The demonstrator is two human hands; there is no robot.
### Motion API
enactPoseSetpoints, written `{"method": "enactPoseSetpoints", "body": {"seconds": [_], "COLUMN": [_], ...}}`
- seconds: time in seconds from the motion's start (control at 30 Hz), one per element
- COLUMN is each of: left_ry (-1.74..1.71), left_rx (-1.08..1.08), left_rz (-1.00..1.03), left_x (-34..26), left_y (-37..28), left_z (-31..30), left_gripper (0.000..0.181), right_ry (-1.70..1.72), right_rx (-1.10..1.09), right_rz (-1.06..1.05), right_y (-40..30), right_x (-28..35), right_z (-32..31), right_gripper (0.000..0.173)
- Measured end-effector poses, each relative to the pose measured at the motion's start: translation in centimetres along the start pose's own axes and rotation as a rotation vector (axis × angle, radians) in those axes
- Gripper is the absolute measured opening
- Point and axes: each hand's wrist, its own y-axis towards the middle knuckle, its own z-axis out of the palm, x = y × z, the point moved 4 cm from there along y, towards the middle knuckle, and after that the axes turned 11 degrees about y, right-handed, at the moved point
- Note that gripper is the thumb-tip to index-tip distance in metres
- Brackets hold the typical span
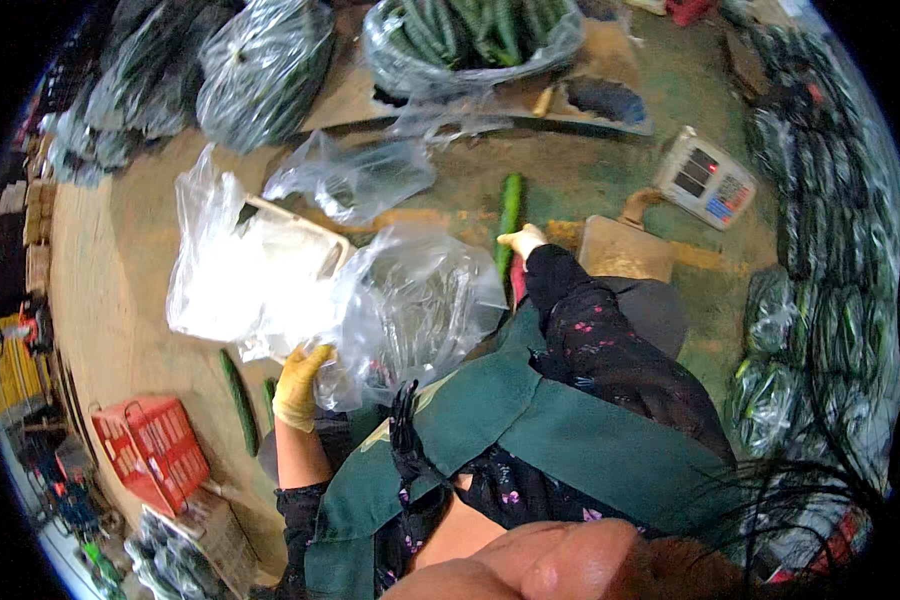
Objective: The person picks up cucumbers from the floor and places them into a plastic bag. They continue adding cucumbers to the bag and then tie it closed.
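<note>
My right hand [523, 240], in a pale glove, is closed around a long green cucumber [510, 204] held over the floor in front of me. My left hand [298, 386] wears a yellow glove and pinches the near edge of a clear plastic bag [435, 292]. That bag spreads wide across my lap. Beyond the left hand stands a whitish plastic bin [300, 223], largely covered by glaring, overexposed plastic film [208, 225]. Two more cucumbers lie on the floor to the left, one long [238, 401] and one mostly hidden [270, 397].
A digital scale display [709, 176] and its platform [626, 251] are at the right. Ahead sits an open bag of cucumbers [472, 34], with tied full bags [266, 75] beside it. Bagged cucumbers [832, 225] line the right side. A red plastic crate [154, 450] stands lower left.
</note>
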Motion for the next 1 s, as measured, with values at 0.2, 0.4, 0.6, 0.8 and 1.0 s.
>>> {"method": "enactPoseSetpoints", "body": {"seconds": [0.2, 0.4, 0.6, 0.8, 1.0], "left_ry": [-0.08, -0.158, -0.244, -0.225, -0.357], "left_rx": [0.177, 0.036, -0.102, -0.156, -0.104], "left_rz": [-0.075, -0.05, -0.062, 0.06, 0.155], "left_x": [1.1, -1.8, -1.1, -3.0, -5.2], "left_y": [2.5, 0.3, 0.9, 0.1, -1.0], "left_z": [-0.5, 1.0, -0.7, -0.1, 2.2], "left_gripper": [0.044, 0.031, 0.026, 0.04, 0.042], "right_ry": [0.065, -0.033, 0.306, 0.549, 0.683], "right_rx": [-0.04, -0.167, -0.187, 0.012, 0.241], "right_rz": [0.104, 0.113, -0.056, -0.463, -0.873], "right_y": [4.3, -1.4, 1.1, -3.2, -10.9], "right_x": [-4.1, 2.9, 2.0, 15.0, 26.9], "right_z": [3.6, 2.5, 2.2, -5.1, -16.0], "right_gripper": [0.066, 0.07, 0.051, 0.056, 0.059]}}
